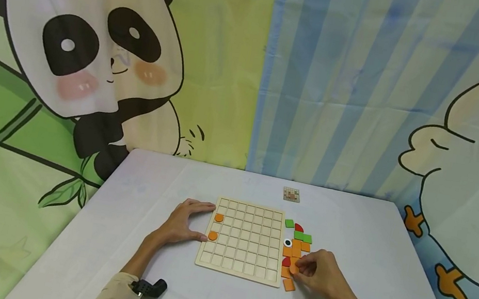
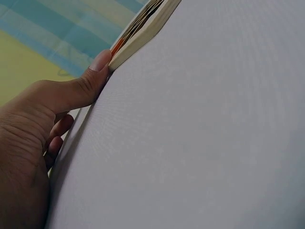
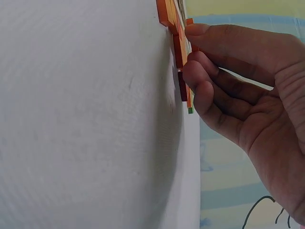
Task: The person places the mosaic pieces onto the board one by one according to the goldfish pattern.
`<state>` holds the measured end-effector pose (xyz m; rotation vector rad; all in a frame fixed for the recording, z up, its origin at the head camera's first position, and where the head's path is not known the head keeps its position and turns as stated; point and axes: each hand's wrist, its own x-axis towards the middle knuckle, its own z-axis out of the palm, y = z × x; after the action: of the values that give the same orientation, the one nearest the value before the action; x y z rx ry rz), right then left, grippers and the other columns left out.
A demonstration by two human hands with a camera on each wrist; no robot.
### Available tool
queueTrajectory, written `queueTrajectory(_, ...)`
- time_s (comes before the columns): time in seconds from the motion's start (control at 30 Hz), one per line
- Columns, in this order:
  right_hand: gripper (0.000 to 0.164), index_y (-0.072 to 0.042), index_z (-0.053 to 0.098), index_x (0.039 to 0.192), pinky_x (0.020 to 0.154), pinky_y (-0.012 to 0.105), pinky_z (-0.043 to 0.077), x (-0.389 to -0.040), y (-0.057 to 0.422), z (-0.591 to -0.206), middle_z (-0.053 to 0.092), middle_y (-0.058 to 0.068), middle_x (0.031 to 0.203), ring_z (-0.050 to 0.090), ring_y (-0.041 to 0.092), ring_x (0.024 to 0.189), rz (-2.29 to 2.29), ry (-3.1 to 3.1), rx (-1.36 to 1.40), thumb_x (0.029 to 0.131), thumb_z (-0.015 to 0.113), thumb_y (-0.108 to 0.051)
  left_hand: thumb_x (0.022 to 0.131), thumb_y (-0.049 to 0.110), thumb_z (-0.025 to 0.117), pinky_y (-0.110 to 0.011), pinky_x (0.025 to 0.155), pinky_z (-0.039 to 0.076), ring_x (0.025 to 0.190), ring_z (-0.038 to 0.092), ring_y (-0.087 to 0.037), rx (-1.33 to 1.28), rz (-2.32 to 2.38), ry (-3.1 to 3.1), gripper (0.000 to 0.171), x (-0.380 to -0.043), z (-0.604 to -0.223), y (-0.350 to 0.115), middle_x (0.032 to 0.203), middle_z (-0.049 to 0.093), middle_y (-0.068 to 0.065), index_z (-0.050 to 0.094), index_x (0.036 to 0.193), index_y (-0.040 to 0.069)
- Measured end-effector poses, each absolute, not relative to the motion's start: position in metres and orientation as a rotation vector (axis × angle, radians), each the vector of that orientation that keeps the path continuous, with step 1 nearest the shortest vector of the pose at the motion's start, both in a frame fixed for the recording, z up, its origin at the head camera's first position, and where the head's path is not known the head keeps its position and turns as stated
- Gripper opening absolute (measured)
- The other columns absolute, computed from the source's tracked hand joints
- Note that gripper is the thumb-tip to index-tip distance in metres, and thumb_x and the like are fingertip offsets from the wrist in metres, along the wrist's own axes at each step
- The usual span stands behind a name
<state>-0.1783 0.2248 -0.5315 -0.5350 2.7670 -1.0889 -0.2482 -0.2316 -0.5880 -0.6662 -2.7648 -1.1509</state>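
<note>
A pale wooden grid board (image 1: 248, 240) lies on the white table. Two orange round pieces (image 1: 213, 236) sit in cells near its left side. With thumb and fingers spread apart, my left hand (image 1: 183, 221) touches the board's left edge; in the left wrist view the thumb (image 2: 90, 78) presses on the rim. To the right of the board, my right hand (image 1: 320, 275) pinches an orange piece (image 3: 194, 42) between thumb and fingertips. It is above a cluster of flat orange pieces (image 1: 296, 247), which it partly hides.
Green pieces (image 1: 299, 236), red pieces (image 1: 298, 227) and a black-and-white eye piece (image 1: 288, 242) lie in the same cluster. A small patterned card (image 1: 291, 195) is near the table's back edge. Cartoon curtains (image 1: 326, 79) hang behind the table (image 1: 197, 179).
</note>
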Motion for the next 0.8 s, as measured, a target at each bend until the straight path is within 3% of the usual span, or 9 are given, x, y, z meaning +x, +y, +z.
queueTrajectory(0.8, 0.010, -0.008, 0.085, 0.093, 0.063, 0.023, 0.058, -0.183, 0.208, -0.529, 0.077, -0.006, 0.081, 0.064, 0.003, 0.067, -1.147, 2.732, -0.709, 0.087, 0.092, -0.011, 0.070, 0.044, 0.104, -0.063, 0.119, 0.038, 0.144, 0.052, -0.030, -0.648, -1.151, -2.776, 0.094, -0.248, -0.588, -0.232, 0.160, 0.063, 0.003, 0.065, 0.153, 0.024)
